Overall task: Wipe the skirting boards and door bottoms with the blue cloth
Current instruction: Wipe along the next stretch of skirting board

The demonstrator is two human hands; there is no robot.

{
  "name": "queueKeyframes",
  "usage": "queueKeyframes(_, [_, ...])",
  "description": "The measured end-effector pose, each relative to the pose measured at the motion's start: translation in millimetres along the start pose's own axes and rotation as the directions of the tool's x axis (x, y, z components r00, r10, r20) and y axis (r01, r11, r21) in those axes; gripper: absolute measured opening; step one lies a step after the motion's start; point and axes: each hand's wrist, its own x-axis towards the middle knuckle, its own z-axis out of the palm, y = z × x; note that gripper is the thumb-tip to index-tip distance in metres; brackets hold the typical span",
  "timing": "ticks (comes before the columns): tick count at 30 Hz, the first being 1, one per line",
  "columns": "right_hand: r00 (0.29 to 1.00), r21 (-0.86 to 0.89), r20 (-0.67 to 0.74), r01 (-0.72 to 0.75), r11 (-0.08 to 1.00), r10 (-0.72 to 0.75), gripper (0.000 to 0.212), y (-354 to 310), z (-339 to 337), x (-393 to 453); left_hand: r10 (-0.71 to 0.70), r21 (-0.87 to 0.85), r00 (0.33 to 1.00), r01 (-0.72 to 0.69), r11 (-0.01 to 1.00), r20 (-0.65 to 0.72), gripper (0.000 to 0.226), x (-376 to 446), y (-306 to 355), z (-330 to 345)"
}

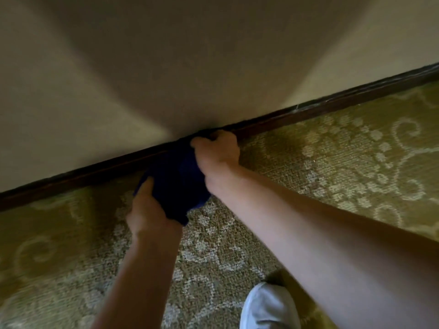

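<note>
A dark brown skirting board [320,108] runs diagonally across the view, from lower left to upper right, at the foot of a cream wall [166,67]. The dark blue cloth [177,181] is bunched against the board near the middle. My right hand [217,150] grips the cloth's upper end and presses it onto the top of the board. My left hand [148,212] holds the cloth's lower end just above the carpet. Part of the board is hidden behind the cloth and my right hand.
An olive-green carpet [344,162] with a pale scroll pattern covers the floor below the board. A white shoe or slipper [268,307] shows at the bottom edge, right of centre. Pale specks mark the board further right [297,108].
</note>
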Motion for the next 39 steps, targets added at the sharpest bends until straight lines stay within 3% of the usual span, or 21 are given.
queueKeyframes(2, [0.996,0.058,-0.087,0.018,0.998,-0.012,0.023,-6.7,-26.5,18.1,-0.052,0.023,0.984,0.048,0.999,0.168,0.018,-9.1,-2.2,18.7])
queueKeyframes(4, [0.972,0.165,-0.234,0.048,0.985,-0.009,0.014,-10.3,-58.1,38.7,-0.069,0.064,0.956,0.052,0.997,0.284,0.026,-10.3,-13.0,48.7])
queueKeyframes(7, [0.934,0.191,-0.355,0.032,0.981,0.039,0.015,-20.6,-81.7,55.1,-0.072,0.036,0.939,0.063,0.997,0.335,0.053,2.2,-26.2,75.6])
queueKeyframes(9, [0.923,0.154,-0.386,0.048,0.987,0.015,0.013,-18.8,-75.8,48.7,-0.052,-0.012,0.946,0.059,0.998,0.32,0.057,-5.7,-21.7,78.0])
queueKeyframes(10, [0.941,0.112,-0.339,0.055,0.992,-0.014,0.011,-15.0,-70.7,41.0,0.01,-0.044,0.969,0.001,0.999,0.245,0.05,-15.2,-14.9,73.6])
queueKeyframes(12, [0.996,0.035,-0.045,0.078,0.996,-0.076,0.013,-6.0,-59.8,17.7,0.161,-0.063,0.987,-0.161,0.985,-0.009,0.032,-14.3,-11.7,53.2])
queueKeyframes(14, [0.958,0.044,0.273,0.079,0.996,-0.088,0.014,2.2,-48.7,-7.1,0.245,-0.127,0.957,-0.266,0.956,-0.157,0.03,-17.0,-4.8,16.8])
queueKeyframes(16, [0.924,0.07,0.369,0.075,0.995,-0.096,0.013,8.4,-43.0,-26.0,0.28,-0.139,0.95,-0.298,0.944,-0.139,0.033,-27.5,-3.5,-20.2])
queueKeyframes(19, [0.904,0.063,0.413,0.091,0.994,-0.109,0.016,13.3,-57.9,-45.8,0.381,0.097,0.923,-0.376,0.922,-0.044,0.04,-46.8,-14.8,-51.2])
queueKeyframes(22, [0.945,0.051,0.323,0.037,0.998,-0.051,0.021,27.4,-100.7,-69.8,0.464,0.262,0.882,-0.47,0.843,0.089,0.025,-66.5,-28.8,-46.8])
queueKeyframes(25, [0.992,0.052,0.123,-0.007,0.999,0.0,0.034,36.1,-155.3,-100.7,0.372,0.273,0.881,-0.45,0.85,0.293,0.017,-99.2,-37.4,-30.3])
queueKeyframes(28, [0.999,0.122,0.022,-0.029,0.992,0.027,0.04,28.1,-202.5,-117.8,0.282,0.249,0.855,-0.415,0.875,0.435,0.015,-135.0,-39.0,-12.1])
queueKeyframes(30, [1.0,0.106,0.001,0.022,0.994,-0.022,0.027,24.2,-211.5,-111.7,0.305,0.285,0.836,-0.461,0.84,0.456,0.01,-132.7,-44.8,-1.3])
queueKeyframes(33, [0.991,0.069,0.04,0.125,0.99,-0.128,0.011,22.3,-203.7,-80.3,0.444,0.407,0.8,-0.592,0.696,0.404,0.006,-104.3,-57.5,11.6])
queueKeyframes(36, [0.955,0.041,0.091,0.278,0.96,-0.281,0.012,39.2,-189.5,-38.8,0.597,0.445,0.706,-0.706,0.551,0.381,0.02,-64.2,-70.3,23.1])
queueKeyframes(39, [0.942,0.019,0.029,0.334,0.942,-0.335,0.009,63.5,-186.9,-3.4,0.623,0.455,0.668,-0.74,0.496,0.406,0.021,-36.1,-85.7,47.5])
